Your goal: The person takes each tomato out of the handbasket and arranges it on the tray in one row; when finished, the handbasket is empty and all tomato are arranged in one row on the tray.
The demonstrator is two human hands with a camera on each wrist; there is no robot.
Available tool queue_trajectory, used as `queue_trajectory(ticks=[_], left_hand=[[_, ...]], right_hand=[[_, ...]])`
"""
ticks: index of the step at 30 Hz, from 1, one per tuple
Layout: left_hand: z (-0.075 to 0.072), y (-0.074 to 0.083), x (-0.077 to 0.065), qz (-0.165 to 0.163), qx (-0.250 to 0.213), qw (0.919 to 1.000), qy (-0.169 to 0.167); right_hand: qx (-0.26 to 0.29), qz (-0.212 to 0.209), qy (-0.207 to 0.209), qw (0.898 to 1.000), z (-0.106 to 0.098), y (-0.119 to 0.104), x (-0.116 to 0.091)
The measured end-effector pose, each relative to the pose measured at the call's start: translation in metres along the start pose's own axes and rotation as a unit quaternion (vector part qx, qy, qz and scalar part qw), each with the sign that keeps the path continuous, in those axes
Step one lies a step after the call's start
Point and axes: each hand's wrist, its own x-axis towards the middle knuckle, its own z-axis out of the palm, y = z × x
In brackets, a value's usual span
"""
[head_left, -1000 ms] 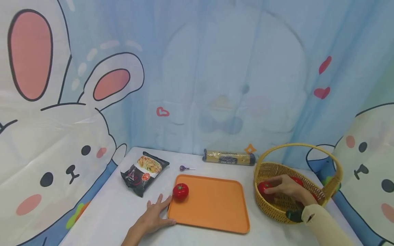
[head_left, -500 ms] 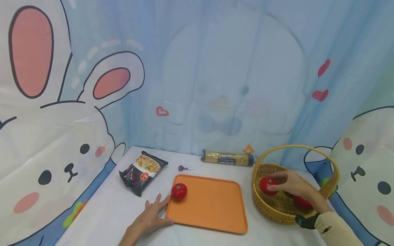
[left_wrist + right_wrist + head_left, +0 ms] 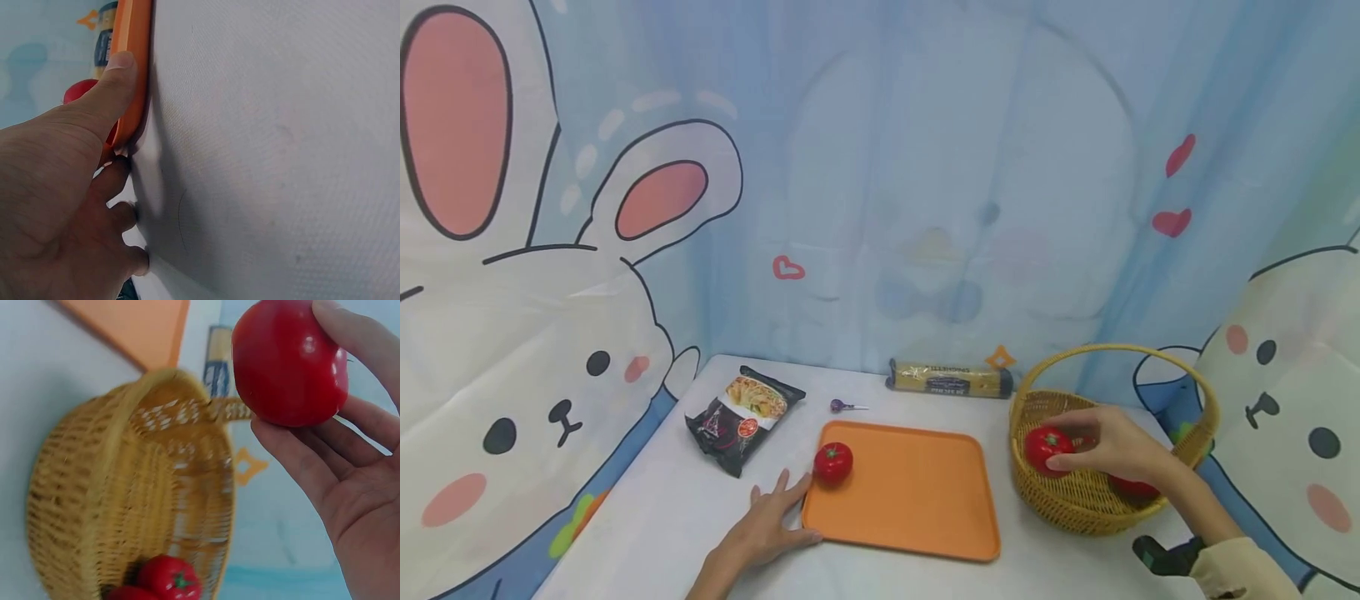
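Observation:
My right hand (image 3: 1123, 446) pinches a red tomato (image 3: 1043, 450) between thumb and fingers, over the left part of a wicker basket (image 3: 1067, 512). In the right wrist view that held tomato (image 3: 284, 362) hangs above the basket's rim, clear of the weave. Two more tomatoes (image 3: 170, 578) lie at the basket's bottom, partly hidden by my hand in the head view. My left hand (image 3: 763, 527) has its fingers spread, with thumb and index finger against the left end of an orange tray (image 3: 917, 500). Another tomato (image 3: 832, 463) sits at that end of the tray.
A black noodle packet (image 3: 745, 417) lies at the back left of the white table, beside a small purple lollipop (image 3: 838, 407). Behind the tray lies a pack of spaghetti (image 3: 947, 380). The basket's tall handle (image 3: 1105, 347) arches over it. A printed curtain (image 3: 925, 167) hangs behind.
My right hand has lifted the tomato from inside the basket to a higher spot above it. My left hand has stayed at the tray. The head view has shifted slightly.

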Motion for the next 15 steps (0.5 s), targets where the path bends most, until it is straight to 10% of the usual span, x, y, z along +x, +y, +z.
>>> queue_trajectory(ticks=[15], left_hand=[[0.0,0.002,-0.001,0.002,0.003,1.0,0.007]], right_hand=[[0.087,-0.099,-0.053,0.99,0.022,-0.072,0.026]])
